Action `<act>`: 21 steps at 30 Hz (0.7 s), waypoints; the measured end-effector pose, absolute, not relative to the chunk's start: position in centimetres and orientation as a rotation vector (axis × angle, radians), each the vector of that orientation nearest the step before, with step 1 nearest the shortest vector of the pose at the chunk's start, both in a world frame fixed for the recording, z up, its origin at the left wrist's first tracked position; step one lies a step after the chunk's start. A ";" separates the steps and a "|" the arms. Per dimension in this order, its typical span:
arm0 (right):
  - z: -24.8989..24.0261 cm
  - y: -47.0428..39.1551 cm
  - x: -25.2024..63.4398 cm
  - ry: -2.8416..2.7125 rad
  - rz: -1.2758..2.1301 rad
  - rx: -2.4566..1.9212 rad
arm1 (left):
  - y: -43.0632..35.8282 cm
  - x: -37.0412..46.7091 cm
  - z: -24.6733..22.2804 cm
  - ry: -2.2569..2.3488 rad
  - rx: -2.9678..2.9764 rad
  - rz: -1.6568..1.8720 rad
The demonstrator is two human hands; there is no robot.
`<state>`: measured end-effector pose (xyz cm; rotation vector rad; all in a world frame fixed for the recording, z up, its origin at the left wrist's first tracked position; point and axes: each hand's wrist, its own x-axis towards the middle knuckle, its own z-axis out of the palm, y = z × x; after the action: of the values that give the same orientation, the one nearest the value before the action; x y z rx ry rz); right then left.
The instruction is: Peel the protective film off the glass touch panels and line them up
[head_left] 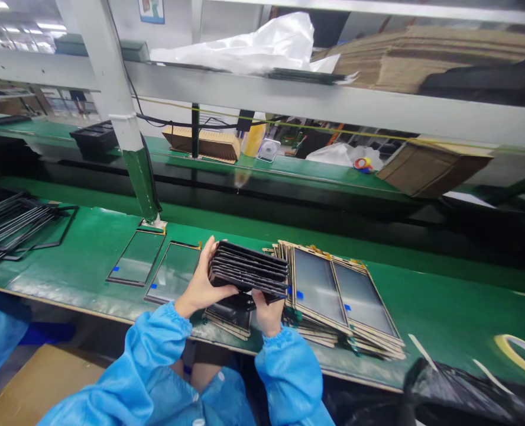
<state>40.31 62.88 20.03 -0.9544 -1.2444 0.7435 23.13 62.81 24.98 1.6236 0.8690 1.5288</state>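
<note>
Just left of the panel pile (364,296), above the green bench (449,319), the black stack (249,266) is held with its long axis running left to right, its right end slightly lower. The left hand (204,285) clasps the left end, fingers close together, thumb across the near side; the right hand (269,312) pinches near the lower right corner, its other fingers mostly hidden.

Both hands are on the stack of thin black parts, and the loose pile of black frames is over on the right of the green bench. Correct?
Wrong side for the pile: the head view shows the black frames on the left of the green bench. Left hand and right hand do hold the stack.
</note>
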 end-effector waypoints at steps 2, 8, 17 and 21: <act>19.5 62.9 40.5 -1.260 0.760 -0.981 | 63.2 22.4 25.6 0.784 1.806 1.557; 19.7 63.0 40.6 -1.280 0.748 -0.962 | 64.1 20.1 30.9 0.839 2.334 1.259; 20.4 62.7 40.5 -1.237 0.794 -1.012 | 63.7 21.1 31.2 0.806 2.219 1.281; 18.7 63.0 41.0 -1.145 0.821 -1.153 | 63.6 22.5 27.8 0.805 1.893 1.429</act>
<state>40.98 63.00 18.70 -1.1528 -1.1446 0.8208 22.48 63.55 27.80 1.8927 0.8048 1.4288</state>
